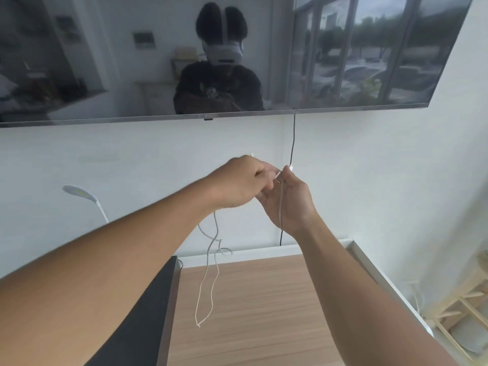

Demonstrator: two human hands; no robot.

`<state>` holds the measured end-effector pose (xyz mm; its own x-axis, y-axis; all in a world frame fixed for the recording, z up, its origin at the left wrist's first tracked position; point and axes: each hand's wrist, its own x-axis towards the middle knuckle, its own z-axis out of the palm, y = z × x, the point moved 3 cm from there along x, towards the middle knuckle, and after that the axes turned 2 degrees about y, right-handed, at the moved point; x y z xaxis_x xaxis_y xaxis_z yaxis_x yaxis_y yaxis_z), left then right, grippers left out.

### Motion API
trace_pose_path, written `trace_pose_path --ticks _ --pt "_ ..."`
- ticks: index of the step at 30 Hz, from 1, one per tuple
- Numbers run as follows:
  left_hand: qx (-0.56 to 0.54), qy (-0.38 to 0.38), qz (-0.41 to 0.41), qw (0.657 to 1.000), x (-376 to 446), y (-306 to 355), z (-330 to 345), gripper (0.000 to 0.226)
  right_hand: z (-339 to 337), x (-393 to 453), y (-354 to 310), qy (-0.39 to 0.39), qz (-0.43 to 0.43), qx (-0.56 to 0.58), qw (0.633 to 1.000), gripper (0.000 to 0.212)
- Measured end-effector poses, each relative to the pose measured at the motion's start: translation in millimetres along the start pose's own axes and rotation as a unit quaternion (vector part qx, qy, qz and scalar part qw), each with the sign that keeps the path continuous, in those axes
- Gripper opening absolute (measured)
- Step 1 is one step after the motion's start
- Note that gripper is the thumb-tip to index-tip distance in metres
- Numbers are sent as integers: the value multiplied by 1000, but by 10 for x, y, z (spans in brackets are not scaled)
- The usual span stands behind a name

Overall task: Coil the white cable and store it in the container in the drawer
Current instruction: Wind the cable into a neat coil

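Observation:
Both hands are raised in front of the wall, below the television. My left hand (239,182) is closed around the white cable (211,262), one plug tip poking out above its knuckles. My right hand (289,200) pinches the cable's other plug end between thumb and fingers, and a strand runs down across its palm. The two hands touch. Below the left hand the cable hangs in a long thin loop that reaches down over the wooden surface (264,299). No drawer or container is in view.
A wall-mounted television (132,62) fills the top, with a black power cord (293,138) dropping from it behind my hands. A dark speaker bar (158,299) lies on the wooden top at left. A white lamp head (79,192) stands left; a wooden rack (462,307) is lower right.

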<state>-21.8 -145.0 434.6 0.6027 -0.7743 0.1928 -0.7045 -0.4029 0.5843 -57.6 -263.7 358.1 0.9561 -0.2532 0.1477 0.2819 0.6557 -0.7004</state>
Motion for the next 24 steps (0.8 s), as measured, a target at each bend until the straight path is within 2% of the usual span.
trace_pose_path --ticks 5,10,15,21,24 --pt "35 47 -4 998 -286 -36 212 34 70 29 -60 49 9 0 999 50" --pt "-77 -3 -24 997 -540 -202 499 31 157 89 -128 64 -13 82 995 42" --pt "-161 -14 -46 986 -699 -356 699 32 209 85 -200 52 -12 168 984 41" --pt "-292 -26 -67 954 -724 -497 747 35 373 4 -235 27 10 184 982 44" --pt "-309 -92 -105 941 -692 -531 759 34 482 -73 -252 -2 28 208 978 43"
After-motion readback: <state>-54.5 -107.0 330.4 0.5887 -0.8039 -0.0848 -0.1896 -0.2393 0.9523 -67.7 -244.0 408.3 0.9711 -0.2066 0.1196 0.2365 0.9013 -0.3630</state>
